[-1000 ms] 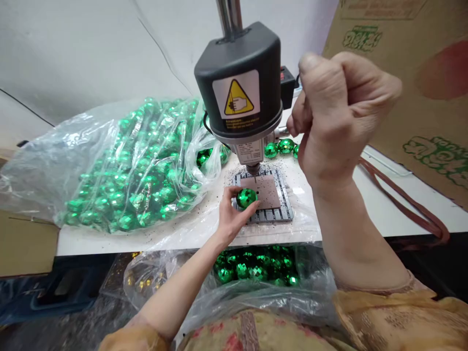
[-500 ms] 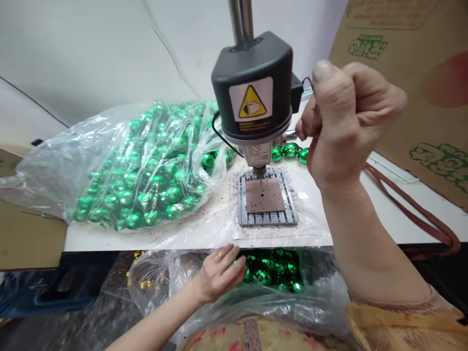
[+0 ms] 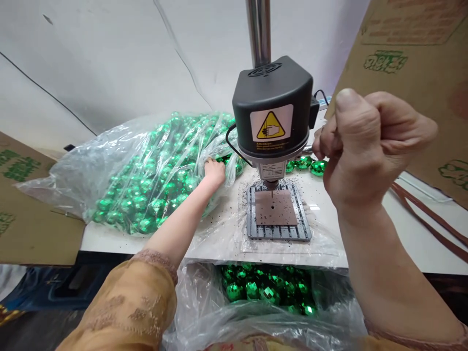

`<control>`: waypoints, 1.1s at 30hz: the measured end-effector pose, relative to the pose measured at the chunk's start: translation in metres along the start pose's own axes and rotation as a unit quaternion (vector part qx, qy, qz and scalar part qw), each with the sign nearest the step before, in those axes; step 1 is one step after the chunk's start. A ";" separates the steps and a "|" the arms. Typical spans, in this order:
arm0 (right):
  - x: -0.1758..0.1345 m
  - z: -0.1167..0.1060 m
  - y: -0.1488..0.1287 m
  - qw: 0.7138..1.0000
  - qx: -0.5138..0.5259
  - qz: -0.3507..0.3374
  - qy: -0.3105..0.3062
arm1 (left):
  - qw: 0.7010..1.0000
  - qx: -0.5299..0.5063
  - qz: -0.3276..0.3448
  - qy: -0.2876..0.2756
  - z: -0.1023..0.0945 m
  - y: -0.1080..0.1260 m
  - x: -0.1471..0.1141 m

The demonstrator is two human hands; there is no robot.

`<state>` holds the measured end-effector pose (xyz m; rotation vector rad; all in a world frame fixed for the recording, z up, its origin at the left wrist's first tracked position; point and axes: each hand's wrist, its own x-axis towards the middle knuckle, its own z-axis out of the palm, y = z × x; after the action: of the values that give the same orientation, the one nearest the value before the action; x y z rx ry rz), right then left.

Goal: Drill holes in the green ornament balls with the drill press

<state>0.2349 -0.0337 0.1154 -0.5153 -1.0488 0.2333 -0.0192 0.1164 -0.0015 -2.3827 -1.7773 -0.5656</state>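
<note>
My left hand reaches to the mouth of a clear plastic bag full of shiny green faceted balls. Its fingertips are hidden among plastic and balls, so any grasp is unclear. Raised beside the black drill press, my right hand is closed in a fist around the press's lever handle; a short piece of metal rod shows by the fingers. Under the thin bit, a brown square pad with a dark hole lies on the slotted metal base. No ball sits on the pad.
An open plastic bag holding more green balls hangs below the table's front edge. Several green balls lie behind the press. Cardboard boxes flank the table, with a brown strap at right. Dark shavings surround the base.
My left hand has moved from above the lower bag up to the mouth of the bag on the table. My right hand keeps its fist by the press. The view has shifted slightly.
</note>
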 end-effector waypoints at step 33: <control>-0.001 0.003 -0.006 0.999 -0.045 -0.018 0.007 | 0.874 -0.478 -0.058 -0.056 0.025 0.119 -0.129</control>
<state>0.2312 -0.0383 0.1186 -0.5781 -1.0567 0.1517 0.0678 -0.0282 -0.0558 -2.9015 -1.9810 -1.6890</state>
